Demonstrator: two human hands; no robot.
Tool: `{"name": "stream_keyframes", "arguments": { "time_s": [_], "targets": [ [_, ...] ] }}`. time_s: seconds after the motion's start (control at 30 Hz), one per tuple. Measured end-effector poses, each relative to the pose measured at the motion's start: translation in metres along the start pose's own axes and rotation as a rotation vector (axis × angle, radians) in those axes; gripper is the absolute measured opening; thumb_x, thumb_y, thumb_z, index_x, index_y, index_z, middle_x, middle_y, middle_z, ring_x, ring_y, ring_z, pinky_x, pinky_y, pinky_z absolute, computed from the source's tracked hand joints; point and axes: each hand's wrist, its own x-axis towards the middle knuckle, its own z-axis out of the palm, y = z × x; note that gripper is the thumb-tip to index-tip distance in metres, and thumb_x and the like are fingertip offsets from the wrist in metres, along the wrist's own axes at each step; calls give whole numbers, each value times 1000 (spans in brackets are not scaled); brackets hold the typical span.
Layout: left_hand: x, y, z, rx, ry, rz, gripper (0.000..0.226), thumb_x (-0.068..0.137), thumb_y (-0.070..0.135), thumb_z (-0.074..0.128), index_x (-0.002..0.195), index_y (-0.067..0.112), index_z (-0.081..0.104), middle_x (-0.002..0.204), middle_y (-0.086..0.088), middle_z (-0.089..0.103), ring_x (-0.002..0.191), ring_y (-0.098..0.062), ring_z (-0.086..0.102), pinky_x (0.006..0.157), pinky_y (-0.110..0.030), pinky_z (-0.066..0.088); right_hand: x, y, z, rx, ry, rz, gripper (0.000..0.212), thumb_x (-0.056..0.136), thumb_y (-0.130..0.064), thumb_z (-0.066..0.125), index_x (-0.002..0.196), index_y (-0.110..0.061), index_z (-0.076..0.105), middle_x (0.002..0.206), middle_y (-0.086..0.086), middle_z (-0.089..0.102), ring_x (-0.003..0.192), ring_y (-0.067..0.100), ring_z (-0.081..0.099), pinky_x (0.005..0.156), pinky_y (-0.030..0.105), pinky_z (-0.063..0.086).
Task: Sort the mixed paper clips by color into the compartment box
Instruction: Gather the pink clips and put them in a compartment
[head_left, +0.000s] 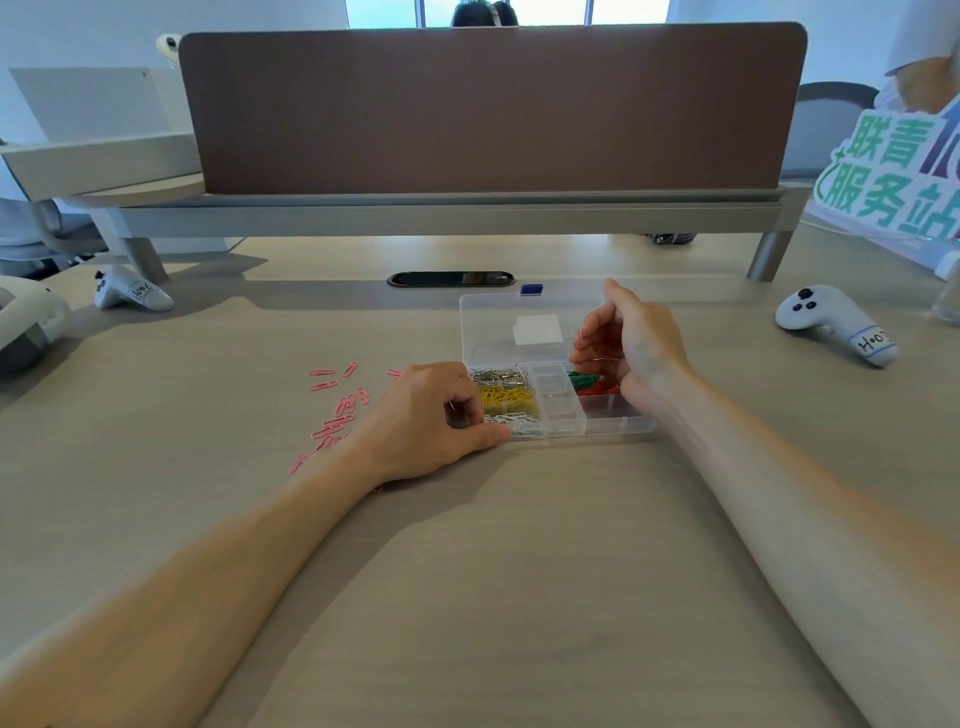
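While pink wire paper clips (337, 410) lie loose on pale wood-grain counter (519, 545) just left of clear plastic compartment box (613, 423), left grip (431, 415) curls at box's front-left corner beside white clips (511, 418). Right grip (628, 343) cups over green clips (579, 376) and red clips (602, 389). Held items: cannot tell. Risks: left forearm (208, 561) scatters pink clips; right drop mixes green with red.

Open lid (535, 325) blocks box's far side

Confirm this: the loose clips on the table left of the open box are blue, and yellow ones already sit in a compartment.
Wrong colour: the head view shows the loose clips are pink, not blue. The open box does hold yellow clips in a compartment.
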Motion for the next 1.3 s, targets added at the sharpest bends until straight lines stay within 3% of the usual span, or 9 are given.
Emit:
{"name": "stream_keyframes", "arguments": {
  "time_s": [0.13,0.37,0.5,0.8,0.9,1.07,1.13,1.3],
  "targets": [
    [0,0,0,4,6,-8,30,74,41,78,64,15,66,71,6,61,66,-10,57,59,-24,48,0,0,-2,19,-65,10,65,101,-42,40,51,-10,65,60,12,66,54,25,63,61,33,54],
    [0,-2,-1,41,26,-20,31,73,42,78,62,16,64,69,5,60,66,-9,56,58,-16,42,2,-1,-8,-4,-194,22,74,100,-51,32,59,-4,71,70,18,70,65,30,69,66,34,56],
    [0,-2,-1,37,27,-17,32,73,43,78,62,16,64,69,5,60,66,-10,56,58,-19,44,3,-2,-11,-55,-234,24,79,100,-54,26,67,1,71,74,22,70,69,33,69,62,31,55],
    [-1,-2,-2,36,15,-29,32,73,45,76,63,17,65,70,6,60,66,-8,57,60,-24,47,2,-9,-16,-105,-220,-27,74,102,-53,22,80,-1,70,69,16,68,61,26,65,61,31,53],
    [0,-2,-2,41,10,-26,33,73,46,76,62,17,64,69,7,60,67,-9,57,59,-24,46,0,-9,-18,-195,-232,-41,75,102,-54,17,88,-3,70,76,19,71,71,31,68,67,33,55],
    [0,-2,-1,45,11,-20,33,74,46,75,63,18,64,69,7,60,67,-9,57,58,-24,46,-2,-5,-18,-198,-275,-63,81,102,-54,15,84,1,71,88,24,72,85,39,70,79,40,56],
    [0,-2,-1,46,10,-18,32,74,46,76,63,18,64,69,7,60,66,-9,57,58,-23,46,-2,-4,-18,-191,-249,-95,77,103,-51,19,82,1,72,87,24,72,83,38,70,77,39,57],
    [0,-3,-1,39,15,-18,31,74,44,77,62,19,64,69,8,60,66,-9,57,57,-16,43,-5,-10,-23,-266,-188,-183,65,104,-40,30,69,0,67,68,17,69,61,30,66,56,31,54]
  ]
}}
